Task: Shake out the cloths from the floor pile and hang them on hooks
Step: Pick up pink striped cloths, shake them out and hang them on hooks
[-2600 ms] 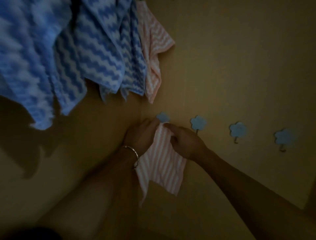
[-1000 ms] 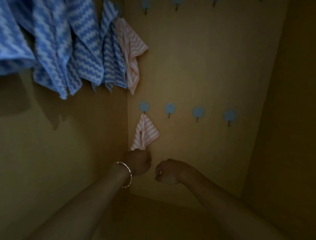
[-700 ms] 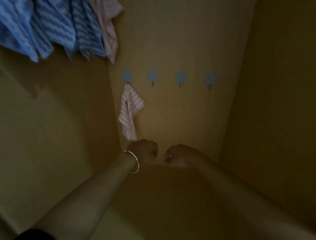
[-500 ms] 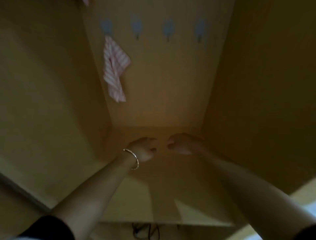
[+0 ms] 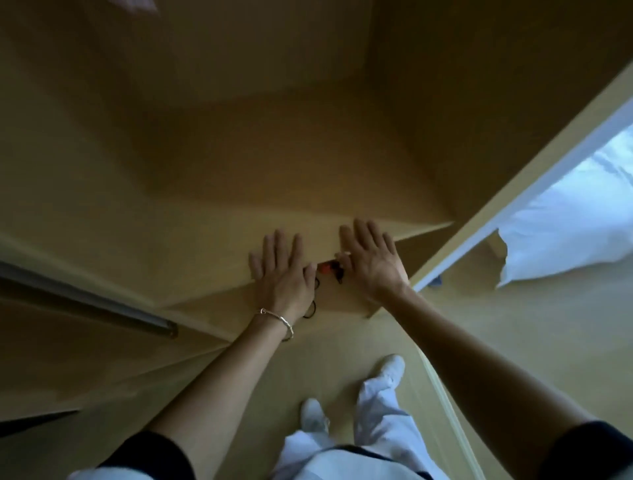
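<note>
I look down into the bottom of a wooden cupboard. My left hand, with a bracelet on the wrist, is stretched out with straight, spread fingers above the cupboard's front edge and holds nothing. My right hand is beside it, fingers straight too, also holding nothing. Between the two hands lies a small red object with a black cord on the floor. Only a tip of the hung pink striped cloth shows at the top edge. No floor pile and no hooks are in view.
White bedding lies at the right beyond a wooden panel edge. A metal rail runs along the left. My feet in white stand on the wooden floor below my hands.
My view has tilted down from the wall with hooks to the cupboard bottom and floor. Both hands let go of the pink cloth, dropped low, and their curled fingers have spread straight.
</note>
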Demonstrator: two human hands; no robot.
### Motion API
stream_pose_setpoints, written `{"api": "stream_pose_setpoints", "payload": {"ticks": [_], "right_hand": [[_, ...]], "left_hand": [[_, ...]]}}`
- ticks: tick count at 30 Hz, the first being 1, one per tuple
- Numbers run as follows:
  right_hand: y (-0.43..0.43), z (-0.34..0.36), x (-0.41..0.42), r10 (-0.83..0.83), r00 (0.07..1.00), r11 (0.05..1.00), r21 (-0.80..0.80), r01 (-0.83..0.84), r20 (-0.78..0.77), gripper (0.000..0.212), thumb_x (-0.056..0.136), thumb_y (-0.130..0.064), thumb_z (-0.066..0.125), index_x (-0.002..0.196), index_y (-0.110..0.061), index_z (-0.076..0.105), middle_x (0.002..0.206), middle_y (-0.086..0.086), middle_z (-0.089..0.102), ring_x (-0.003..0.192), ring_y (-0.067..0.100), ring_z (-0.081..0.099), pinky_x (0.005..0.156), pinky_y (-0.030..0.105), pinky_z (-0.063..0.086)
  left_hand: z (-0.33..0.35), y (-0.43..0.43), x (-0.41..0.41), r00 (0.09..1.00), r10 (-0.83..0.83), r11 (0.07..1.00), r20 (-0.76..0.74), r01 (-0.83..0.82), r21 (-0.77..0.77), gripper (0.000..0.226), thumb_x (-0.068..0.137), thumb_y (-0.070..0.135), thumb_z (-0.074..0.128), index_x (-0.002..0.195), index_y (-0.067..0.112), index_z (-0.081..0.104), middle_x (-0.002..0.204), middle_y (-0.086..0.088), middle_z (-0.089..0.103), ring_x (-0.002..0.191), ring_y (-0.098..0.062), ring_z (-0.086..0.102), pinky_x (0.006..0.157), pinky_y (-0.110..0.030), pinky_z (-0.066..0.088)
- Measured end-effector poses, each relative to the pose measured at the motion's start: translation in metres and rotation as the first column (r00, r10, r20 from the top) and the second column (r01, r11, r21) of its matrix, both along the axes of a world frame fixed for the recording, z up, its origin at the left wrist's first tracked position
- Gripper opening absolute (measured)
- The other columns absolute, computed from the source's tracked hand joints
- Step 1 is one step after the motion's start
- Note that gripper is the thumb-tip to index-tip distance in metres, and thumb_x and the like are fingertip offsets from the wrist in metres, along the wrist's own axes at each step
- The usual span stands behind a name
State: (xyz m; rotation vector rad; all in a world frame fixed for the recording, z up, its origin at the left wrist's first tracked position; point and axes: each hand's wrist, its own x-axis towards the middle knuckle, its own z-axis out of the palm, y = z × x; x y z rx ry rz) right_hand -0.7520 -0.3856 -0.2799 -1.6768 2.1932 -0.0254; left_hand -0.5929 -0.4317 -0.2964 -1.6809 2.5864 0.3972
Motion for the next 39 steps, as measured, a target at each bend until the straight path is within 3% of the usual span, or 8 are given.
{"api": "stream_pose_setpoints", "payload": {"ticks": [5, 8, 13, 19, 27, 33, 36, 39], "right_hand": [[0.057, -0.015, 0.016, -0.094, 0.987, 0.99, -0.095, 0.107, 0.129, 0.061, 0.099, -0.027, 0.039, 0.152, -0.023, 0.01, 0.161, 0.004, 0.001, 0.148, 0.028, -0.004, 0.118, 0.047, 0.008], [0.113, -0.043, 0.014, -0.199, 0.963, 0.978, 0.091, 0.185, 0.181, 0.06, 0.097, -0.027, 0.044, 0.152, -0.019, 0.019, 0.161, 0.01, 0.008, 0.148, 0.029, 0.003, 0.12, 0.044, 0.013], [0.205, -0.065, -0.018, -0.562, 0.763, 0.826, 0.267, 0.497, 0.319, 0.041, 0.099, -0.024, 0.042, 0.137, -0.012, 0.051, 0.15, 0.01, 0.04, 0.139, 0.023, 0.036, 0.112, 0.03, 0.031], [0.296, -0.063, -0.049, -0.762, 0.561, 0.642, 0.265, 0.719, 0.325, 0.042, 0.096, -0.02, 0.042, 0.133, -0.007, 0.053, 0.141, 0.013, 0.05, 0.129, 0.027, 0.046, 0.105, 0.031, 0.037], [0.452, -0.051, -0.095, -0.88, 0.274, 0.362, 0.175, 0.915, 0.387, 0.039, 0.089, -0.003, 0.044, 0.121, -0.009, 0.065, 0.125, 0.012, 0.056, 0.118, 0.027, 0.052, 0.097, 0.026, 0.039], [0.577, -0.043, -0.13, -0.91, 0.092, 0.161, 0.142, 0.977, 0.404, 0.028, 0.09, -0.013, 0.049, 0.106, -0.011, 0.073, 0.115, 0.009, 0.069, 0.109, 0.024, 0.062, 0.087, 0.028, 0.046], [0.628, -0.038, -0.145, -0.929, 0.077, 0.15, 0.177, 0.973, 0.362, 0.027, 0.093, -0.023, 0.043, 0.083, -0.011, 0.065, 0.104, 0.016, 0.068, 0.099, 0.032, 0.061, 0.071, 0.031, 0.04], [0.673, -0.037, -0.156, -0.934, 0.022, 0.099, 0.2, 0.975, 0.357, 0.03, 0.097, -0.024, 0.036, 0.09, -0.007, 0.061, 0.11, 0.019, 0.064, 0.104, 0.034, 0.058, 0.08, 0.033, 0.041]], "left_hand": [[-0.021, 0.04, -0.005, 0.987, -0.158, 0.977, 0.038, 0.161, -0.137, 0.076, 0.088, 0.027, 0.05, 0.151, 0.014, 0.01, 0.157, -0.019, 0.002, 0.145, -0.034, -0.001, 0.113, -0.055, -0.002], [-0.03, 0.081, -0.017, 0.904, -0.426, 0.892, 0.042, 0.427, -0.148, 0.066, 0.086, 0.017, 0.049, 0.148, 0.013, 0.026, 0.155, -0.016, 0.017, 0.144, -0.03, 0.015, 0.113, -0.052, 0.015], [-0.04, 0.141, -0.056, 0.933, -0.288, 0.815, -0.213, 0.356, 0.456, 0.034, 0.095, 0.023, 0.041, 0.123, 0.024, 0.06, 0.117, -0.004, 0.067, 0.108, -0.025, 0.06, 0.088, -0.035, 0.051], [-0.019, 0.222, -0.14, 0.769, -0.632, 0.693, -0.095, 0.616, 0.374, 0.035, 0.1, 0.023, 0.033, 0.124, 0.018, 0.058, 0.143, -0.001, 0.045, 0.138, -0.019, 0.031, 0.115, -0.048, 0.009], [-0.013, 0.356, -0.21, 0.7, -0.69, 0.583, -0.186, 0.689, 0.429, 0.031, 0.087, 0.003, 0.049, 0.108, 0.012, 0.069, 0.111, -0.006, 0.068, 0.108, -0.022, 0.059, 0.09, -0.023, 0.041], [-0.005, 0.468, -0.267, 0.614, -0.77, 0.548, -0.174, 0.776, 0.313, 0.021, 0.087, 0.036, 0.059, 0.089, 0.02, 0.072, 0.09, -0.003, 0.072, 0.091, -0.024, 0.064, 0.072, -0.03, 0.046], [-0.003, 0.521, -0.294, 0.471, -0.88, 0.445, -0.062, 0.863, 0.24, 0.031, 0.093, 0.041, 0.048, 0.105, 0.022, 0.069, 0.113, -0.003, 0.068, 0.11, -0.023, 0.058, 0.094, -0.035, 0.04], [0.002, 0.562, -0.318, 0.335, -0.941, 0.335, 0.046, 0.904, 0.267, 0.042, 0.096, 0.044, 0.041, 0.135, 0.029, 0.047, 0.15, 0.004, 0.036, 0.141, -0.018, 0.025, 0.113, -0.052, 0.013]]}}
